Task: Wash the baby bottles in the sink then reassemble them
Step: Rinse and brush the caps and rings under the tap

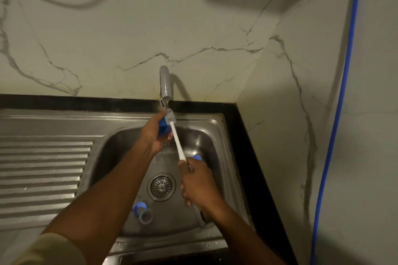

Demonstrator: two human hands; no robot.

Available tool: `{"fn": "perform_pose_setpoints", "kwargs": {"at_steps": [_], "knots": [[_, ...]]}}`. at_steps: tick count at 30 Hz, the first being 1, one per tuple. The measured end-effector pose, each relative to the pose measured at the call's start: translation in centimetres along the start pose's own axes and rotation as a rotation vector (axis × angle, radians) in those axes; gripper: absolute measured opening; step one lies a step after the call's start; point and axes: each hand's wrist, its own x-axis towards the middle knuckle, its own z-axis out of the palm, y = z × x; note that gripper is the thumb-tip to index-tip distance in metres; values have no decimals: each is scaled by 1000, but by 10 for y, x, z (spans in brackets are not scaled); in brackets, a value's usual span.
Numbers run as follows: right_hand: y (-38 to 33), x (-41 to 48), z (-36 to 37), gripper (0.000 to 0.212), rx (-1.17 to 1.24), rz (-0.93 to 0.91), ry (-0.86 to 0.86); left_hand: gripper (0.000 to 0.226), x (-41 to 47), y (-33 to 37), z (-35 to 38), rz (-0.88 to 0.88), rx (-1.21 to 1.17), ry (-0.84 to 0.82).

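Now left hand grips blue part; right hand, ribbed brush.

Under the faucet, left hand holds blue bottle part; right hand grips brush.

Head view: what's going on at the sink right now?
A person is scrubbing a blue bottle piece under the faucet. The left hand grips it over the sink, while the right hand holds the brush by its white handle, grey bristles at the piece's top end. A second blue piece lies by the drain, and a third blue piece shows behind the right hand.
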Motion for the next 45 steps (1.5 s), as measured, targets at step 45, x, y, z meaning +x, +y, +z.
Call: {"fn": "perform_pose_setpoints", "kwargs": {"at_steps": [45], "knots": [[-4, -2, -4, 24, -12, 26, -16, 31, 7, 12, 3, -119, -144, 114]]}}
